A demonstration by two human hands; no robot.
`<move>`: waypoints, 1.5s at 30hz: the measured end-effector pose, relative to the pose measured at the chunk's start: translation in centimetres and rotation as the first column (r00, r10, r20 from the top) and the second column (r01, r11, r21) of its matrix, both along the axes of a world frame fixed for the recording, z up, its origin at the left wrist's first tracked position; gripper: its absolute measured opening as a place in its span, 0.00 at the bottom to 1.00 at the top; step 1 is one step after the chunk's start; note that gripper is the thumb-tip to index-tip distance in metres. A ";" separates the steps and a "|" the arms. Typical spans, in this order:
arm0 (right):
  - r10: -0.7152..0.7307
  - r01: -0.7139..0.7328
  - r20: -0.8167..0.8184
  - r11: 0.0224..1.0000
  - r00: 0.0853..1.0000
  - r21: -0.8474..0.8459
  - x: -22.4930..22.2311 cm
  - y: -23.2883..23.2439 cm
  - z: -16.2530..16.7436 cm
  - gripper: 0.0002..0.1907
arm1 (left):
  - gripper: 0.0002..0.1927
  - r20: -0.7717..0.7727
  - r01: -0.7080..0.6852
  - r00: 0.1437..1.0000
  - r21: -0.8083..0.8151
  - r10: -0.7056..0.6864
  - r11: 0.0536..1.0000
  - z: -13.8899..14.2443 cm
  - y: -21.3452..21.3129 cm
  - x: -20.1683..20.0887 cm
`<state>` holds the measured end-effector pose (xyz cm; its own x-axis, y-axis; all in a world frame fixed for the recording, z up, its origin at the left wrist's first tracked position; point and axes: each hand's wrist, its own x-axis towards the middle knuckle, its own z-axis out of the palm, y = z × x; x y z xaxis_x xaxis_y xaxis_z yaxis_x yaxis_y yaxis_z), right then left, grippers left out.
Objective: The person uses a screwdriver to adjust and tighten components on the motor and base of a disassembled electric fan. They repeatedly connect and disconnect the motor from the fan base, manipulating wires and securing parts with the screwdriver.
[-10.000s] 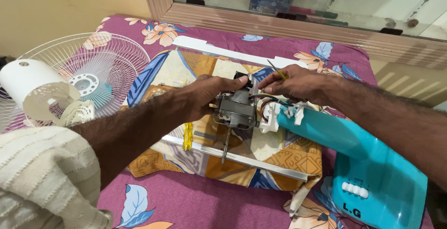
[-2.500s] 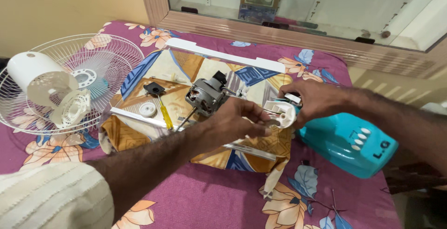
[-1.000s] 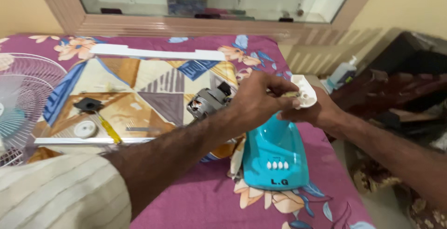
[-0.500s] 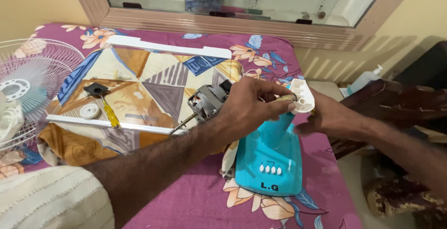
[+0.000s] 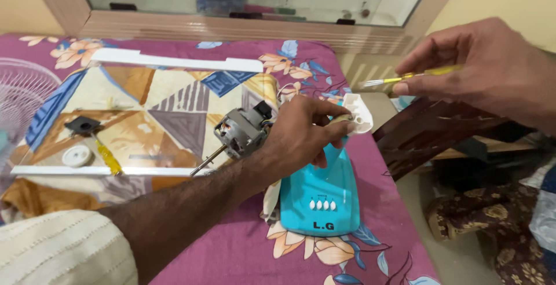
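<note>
Head view — left hand [image 5: 301, 137] grips fan motor [image 5: 242, 131]; right hand [image 5: 492, 70] pinches screwdriver [image 5: 405, 78].

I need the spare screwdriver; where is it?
The yellow-handled screwdriver lies at left in the head view, on the patterned cloth beside the white disc and black cap.

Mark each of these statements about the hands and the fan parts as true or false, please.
1. The right hand holds a thin yellow-handled tool. True.
2. The left hand rests flat on the fan grille. False: it grips the white piece at the top of the turquoise fan base.
3. The motor lies on the patterned cloth. True.
4. The white disc sits on the turquoise fan base. False: it lies on the cloth near a yellow screwdriver.
</note>
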<state>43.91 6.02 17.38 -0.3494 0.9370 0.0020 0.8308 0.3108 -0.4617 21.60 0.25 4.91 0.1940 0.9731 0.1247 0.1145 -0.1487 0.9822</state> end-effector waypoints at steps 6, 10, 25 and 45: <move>-0.113 0.118 0.250 0.993 0.962 -0.007 -3.6 -3.6 3.0 0.12 | 0.18 0.063 0.036 0.997 -0.016 -0.035 0.999 -0.4 1.3 0.3; -0.093 0.105 0.223 0.994 0.970 -0.043 -4.4 -4.6 2.2 0.13 | 0.18 0.001 0.040 0.999 0.005 -0.040 0.999 -0.5 1.6 0.3; -0.021 0.035 0.202 0.997 0.979 -0.065 -4.1 -3.3 1.5 0.20 | 0.19 0.044 0.000 0.999 -0.045 0.002 0.999 -0.6 1.1 0.7; 0.012 -0.010 0.309 1.000 0.951 -0.007 -4.7 -2.4 1.7 0.17 | 0.18 0.046 0.003 0.999 -0.074 0.000 0.997 -0.3 1.2 0.9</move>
